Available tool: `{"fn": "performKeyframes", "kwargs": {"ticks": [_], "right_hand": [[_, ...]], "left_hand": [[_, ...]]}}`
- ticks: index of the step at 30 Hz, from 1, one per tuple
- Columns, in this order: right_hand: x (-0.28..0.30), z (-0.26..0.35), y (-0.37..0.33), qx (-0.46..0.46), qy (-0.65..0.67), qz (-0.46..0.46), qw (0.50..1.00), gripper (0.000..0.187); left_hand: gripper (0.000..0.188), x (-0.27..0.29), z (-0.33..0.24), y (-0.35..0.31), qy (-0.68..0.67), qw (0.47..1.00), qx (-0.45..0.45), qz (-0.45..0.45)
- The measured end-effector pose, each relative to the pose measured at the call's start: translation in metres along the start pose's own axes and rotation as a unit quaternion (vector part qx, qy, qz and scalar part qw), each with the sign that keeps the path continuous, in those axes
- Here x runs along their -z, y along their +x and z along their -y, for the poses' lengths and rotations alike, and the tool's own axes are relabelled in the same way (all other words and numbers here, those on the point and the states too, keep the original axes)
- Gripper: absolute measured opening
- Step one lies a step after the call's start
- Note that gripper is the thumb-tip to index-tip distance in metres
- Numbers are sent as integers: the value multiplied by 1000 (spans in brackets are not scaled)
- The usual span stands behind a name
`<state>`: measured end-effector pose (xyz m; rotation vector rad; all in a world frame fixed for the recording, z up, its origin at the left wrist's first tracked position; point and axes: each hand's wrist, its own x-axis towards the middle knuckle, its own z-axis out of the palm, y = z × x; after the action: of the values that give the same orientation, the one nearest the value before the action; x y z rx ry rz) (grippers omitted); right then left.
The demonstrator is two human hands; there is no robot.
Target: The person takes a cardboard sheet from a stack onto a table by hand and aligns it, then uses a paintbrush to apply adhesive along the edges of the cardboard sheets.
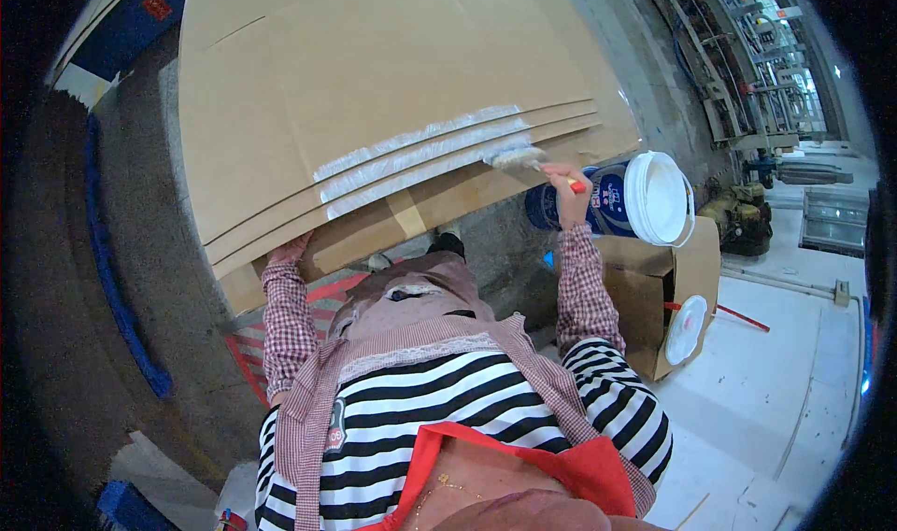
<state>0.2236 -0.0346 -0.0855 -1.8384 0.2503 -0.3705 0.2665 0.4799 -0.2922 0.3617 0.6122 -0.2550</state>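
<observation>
A stack of brown cardboard sheets (392,55) lies before me, with its near edges stepped one behind another. White wet-looking glue or paint (420,162) covers the middle of these stepped edges. My right hand (568,195) is closed round the red handle of a flat brush (514,157). The brush's pale bristles rest on the right end of the white strip. At the near left edge of the stack, my left hand (291,249) grips the cardboard, its fingertips partly hidden by the sheet.
Right of the stack, a blue bucket (607,195) and a white bucket (659,199) stand close to my right hand. Below them is an open cardboard box (645,260) with a round white lid (687,330) against it. Machinery (747,55) stands at the far right.
</observation>
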Motion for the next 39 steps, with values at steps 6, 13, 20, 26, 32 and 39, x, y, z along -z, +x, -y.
{"fn": "performKeyframes", "kwargs": {"ticks": [6,13,20,26,32,39], "right_hand": [[18,-1,16,33,63,-15,997,14],[21,5,6,-38,-24,-4,999,18],[-60,32,-12,97,-16,-41,994,6],[-113,55,-66,123,-92,69,986,7],[-152,84,-68,137,-33,90,986,7],[-204,98,-68,228,-68,150,960,6]], "left_hand": [[52,12,0,8,310,945,-107,14],[51,1,-1,-4,-14,998,-7,-64],[51,-18,2,-7,22,997,8,-78],[50,-16,2,-9,27,999,19,-30],[49,-17,3,-7,25,999,22,-10],[48,-20,5,-10,17,1000,20,-10]]}}
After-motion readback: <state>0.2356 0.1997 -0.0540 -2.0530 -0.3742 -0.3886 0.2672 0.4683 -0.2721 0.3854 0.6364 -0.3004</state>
